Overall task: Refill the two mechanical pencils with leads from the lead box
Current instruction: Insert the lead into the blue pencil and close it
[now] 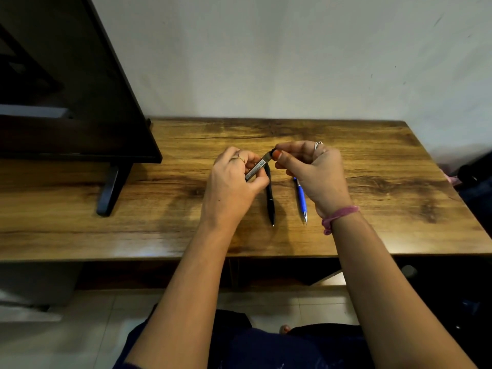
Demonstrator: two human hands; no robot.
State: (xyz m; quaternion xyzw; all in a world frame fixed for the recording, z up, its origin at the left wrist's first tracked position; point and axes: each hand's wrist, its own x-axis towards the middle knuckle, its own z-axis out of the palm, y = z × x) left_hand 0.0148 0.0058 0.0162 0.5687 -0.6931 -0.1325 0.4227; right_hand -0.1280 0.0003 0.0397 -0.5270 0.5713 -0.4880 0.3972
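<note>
You are holding the lead box up above the wooden tabletop, between both hands. Your left hand grips its lower part, fingers and thumb curled round the slim case, whose white printed label faces up toward you. The box slants up to the right, and its dark upper end meets your right hand, where your thumb and forefinger pinch the black cap; the thumbnail is painted orange-red. Whether the cap is on or partly off cannot be told.

Both mechanical pencils lie flat on the tabletop below your hands, side by side but apart, tips pointing toward you. The black pencil is on the left, its far end hidden under the lead box and your left hand. The blue pencil is on the right, with a metal tip, its far end covered by your right hand.

You wear a ring on each hand and a pink band round your right wrist. To the left, a dark screen stands on the tabletop on a black foot, well apart from the pencils. A pale wall runs behind.
</note>
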